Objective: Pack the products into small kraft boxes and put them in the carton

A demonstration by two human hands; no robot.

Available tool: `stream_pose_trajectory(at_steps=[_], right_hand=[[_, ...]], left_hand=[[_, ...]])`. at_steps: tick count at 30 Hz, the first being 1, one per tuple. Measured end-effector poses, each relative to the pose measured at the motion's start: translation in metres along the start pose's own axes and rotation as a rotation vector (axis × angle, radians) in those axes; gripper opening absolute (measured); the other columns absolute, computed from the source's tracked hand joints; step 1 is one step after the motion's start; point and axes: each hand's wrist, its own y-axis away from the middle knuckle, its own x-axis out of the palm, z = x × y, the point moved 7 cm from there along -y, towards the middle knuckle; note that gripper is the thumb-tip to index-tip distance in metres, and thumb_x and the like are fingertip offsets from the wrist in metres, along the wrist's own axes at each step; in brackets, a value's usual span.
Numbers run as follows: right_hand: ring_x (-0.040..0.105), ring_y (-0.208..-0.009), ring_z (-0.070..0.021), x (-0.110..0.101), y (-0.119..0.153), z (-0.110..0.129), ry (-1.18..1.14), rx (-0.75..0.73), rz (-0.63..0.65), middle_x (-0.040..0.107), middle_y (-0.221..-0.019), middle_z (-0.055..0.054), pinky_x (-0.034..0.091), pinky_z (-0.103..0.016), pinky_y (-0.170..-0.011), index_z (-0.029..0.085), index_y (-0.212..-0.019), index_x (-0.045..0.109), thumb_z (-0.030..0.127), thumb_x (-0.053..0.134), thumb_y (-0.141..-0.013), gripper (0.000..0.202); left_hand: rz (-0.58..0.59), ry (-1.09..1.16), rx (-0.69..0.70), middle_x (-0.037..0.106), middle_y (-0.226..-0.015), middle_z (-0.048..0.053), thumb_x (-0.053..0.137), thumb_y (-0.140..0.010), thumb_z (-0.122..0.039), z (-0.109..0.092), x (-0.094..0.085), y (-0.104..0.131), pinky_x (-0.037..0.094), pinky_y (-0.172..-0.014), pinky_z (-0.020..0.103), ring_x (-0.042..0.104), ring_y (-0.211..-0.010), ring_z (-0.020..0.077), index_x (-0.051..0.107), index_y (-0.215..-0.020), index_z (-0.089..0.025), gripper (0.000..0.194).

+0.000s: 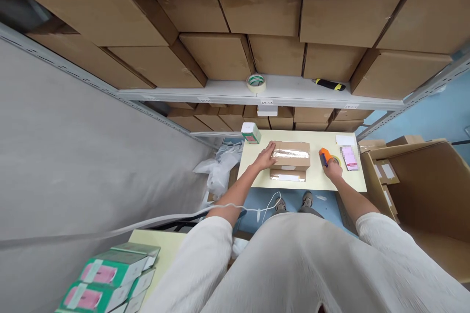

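Observation:
A brown cardboard box (292,162) with shiny clear tape across its top lies near the middle of the pale yellow table (253,171). A lower cardboard piece with a white label (288,177) shows along its near side. My left hand (266,156) rests on the box's left end, fingers stretched out. To the right, my right hand (333,169) is closed around an orange tape dispenser (325,155), which is apart from the box and low over or on the table.
A small green-white box (251,133) stands at the table's back left. Pink papers (349,158) lie at the right. Behind are shelves of cartons, with a tape roll (256,83) and a cutter (329,84). A large open carton (429,195) stands right; a white cable (183,215) crosses left.

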Motion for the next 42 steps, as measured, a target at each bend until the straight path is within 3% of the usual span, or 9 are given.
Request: stream_pose_trajectory(at_steps=[3,6,9,13,16,23,29,36,42], right_hand=[[0.063,-0.121,-0.0395,-0.003,0.006,0.002,-0.031,-0.019,-0.076,0.065,-0.126,-0.023,0.049,-0.05,-0.096,0.018,-0.137,0.062,0.042,0.061,-0.098,0.046],[0.057,-0.123,-0.0398,-0.024,0.021,0.026,-0.028,-0.114,-0.298,0.064,-0.126,-0.023,0.046,-0.051,-0.099,0.016,-0.132,0.064,0.039,0.052,-0.101,0.04],[0.057,-0.117,-0.037,-0.038,0.046,0.086,-0.034,-0.36,-0.428,0.065,-0.125,-0.022,0.044,-0.05,-0.1,0.014,-0.129,0.067,0.036,0.042,-0.106,0.041],[0.049,-0.137,-0.0356,-0.028,0.082,0.181,0.039,-0.725,-0.358,0.058,-0.153,-0.018,0.037,-0.05,-0.115,0.018,-0.146,0.063,0.037,0.035,-0.11,0.049],[0.035,-0.155,-0.0373,-0.01,0.094,0.209,0.137,-0.77,-0.282,0.043,-0.17,-0.017,0.023,-0.057,-0.127,0.02,-0.162,0.05,0.047,0.037,-0.11,0.06],[0.018,-0.165,-0.0414,-0.009,0.085,0.165,0.142,-0.47,-0.283,0.022,-0.18,-0.02,0.012,-0.068,-0.13,0.016,-0.169,0.038,0.055,0.041,-0.107,0.073],[0.06,-0.135,-0.0404,-0.039,0.055,0.148,-0.307,-0.177,-0.21,0.061,-0.152,-0.024,0.046,-0.057,-0.115,0.012,-0.168,0.034,0.048,0.045,-0.102,0.077],[0.061,-0.13,-0.0317,-0.08,0.067,0.145,-0.599,-0.275,-0.466,0.059,-0.147,-0.018,0.053,-0.048,-0.109,0.022,-0.172,0.024,0.061,0.039,-0.105,0.079],[0.062,-0.124,-0.0272,-0.066,0.092,0.129,-0.684,-0.335,-0.491,0.058,-0.14,-0.016,0.052,-0.046,-0.109,0.021,-0.17,0.027,0.059,0.035,-0.107,0.075]], left_hand=[[-0.02,-0.118,-0.011,0.018,-0.182,0.014,0.061,-0.099,-0.039,-0.004,0.004,0.013,0.022,-0.133,0.06,0.021,-0.167,0.0385,0.033,-0.172,-0.023,0.08],[-0.069,-0.223,0.027,0.021,-0.182,0.013,0.046,-0.107,-0.038,-0.015,0.008,0.025,0.011,-0.135,0.063,0.016,-0.169,0.035,0.034,-0.172,-0.023,0.068],[-0.093,-0.275,0.09,0.019,-0.182,0.012,0.038,-0.11,-0.041,-0.033,0.014,0.027,0.007,-0.136,0.061,0.012,-0.17,0.0328,0.033,-0.172,-0.02,0.066],[-0.039,-0.31,0.216,0.023,-0.182,0.011,0.037,-0.11,-0.045,-0.053,0.028,0.019,0.005,-0.137,0.057,0.013,-0.17,0.0304,0.03,-0.174,-0.019,0.069],[-0.008,-0.318,0.237,0.025,-0.181,0.014,0.037,-0.109,-0.048,-0.051,0.037,0.02,0.006,-0.138,0.053,0.016,-0.17,0.0299,0.027,-0.174,-0.015,0.074],[-0.138,-0.201,-0.005,0.013,-0.181,0.024,0.046,-0.104,-0.057,-0.015,0.028,0.026,0.006,-0.137,0.058,0.006,-0.17,0.0383,0.021,-0.173,-0.007,0.089],[-0.181,0.108,-0.159,0.029,-0.176,0.026,0.05,-0.104,-0.039,-0.007,0.006,0.009,0.03,-0.13,0.057,0.035,-0.161,0.0398,0.009,-0.175,-0.014,0.085],[-0.376,0.223,0.022,0.039,-0.163,0.02,0.067,-0.093,-0.027,-0.033,-0.036,0.016,0.041,-0.125,0.053,0.045,-0.152,0.0371,0.008,-0.176,-0.024,0.102],[-0.483,0.271,-0.019,0.041,-0.156,0.021,0.064,-0.1,-0.04,-0.038,-0.033,0.04,0.049,-0.118,0.049,0.054,-0.142,0.034,0.011,-0.175,-0.023,0.093]])
